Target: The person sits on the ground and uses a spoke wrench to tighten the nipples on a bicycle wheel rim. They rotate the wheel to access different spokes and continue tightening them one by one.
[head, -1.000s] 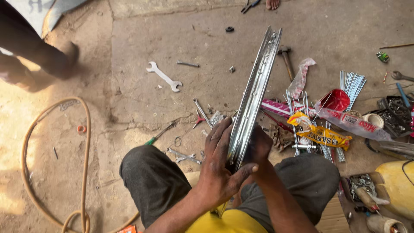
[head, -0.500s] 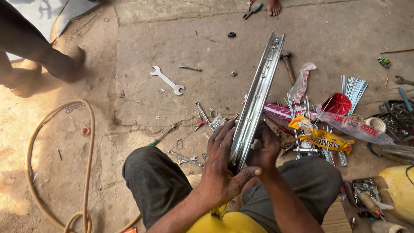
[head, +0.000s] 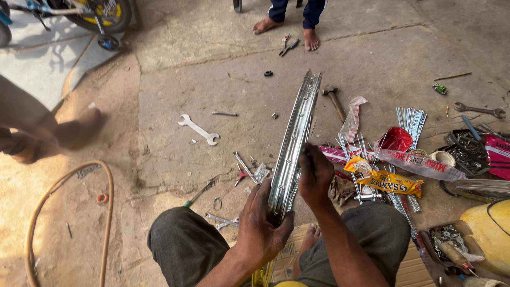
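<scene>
While the person sits on the concrete floor (head: pixel 175 69) with knees spread, both hands are on a shiny metal wheel rim (head: pixel 297 133) that stands on edge between the legs and runs away from them. Left hand (head: pixel 261 226) has its grip wrapped around the near lower part of the rim, fingers closed on the left wall and thumb over the right edge. Right hand (head: pixel 314 175) sits higher up, fingers closed on the rim's right edge, though I can't tell if there's something small pinched in there too. Container-wise: a black tray (head: pixel 465 151) off to the right is full of what looks like small metal hardware, too tiny to say more. A small open box (head: pixel 449 244) by the right knee holds bits of metal and a wooden-handled tool. A clear plastic bag (head: pixel 419 162) lies near a red bag (head: pixel 396 139), and a yellow packet (head: pixel 385 180) rests on a spread of loose spokes (head: pixel 411 119). Another clear bag (head: pixel 353 119) lies just beside the rim's far half. A hammer (head: pixel 333 101) sits near the rim's far end, an open-ended spanner (head: pixel 198 129) lies well apart on the left, and a hose (head: pixel 69 202) loops at the far left. Somebody's bare feet (head: pixel 287 29) show at the top.
</scene>
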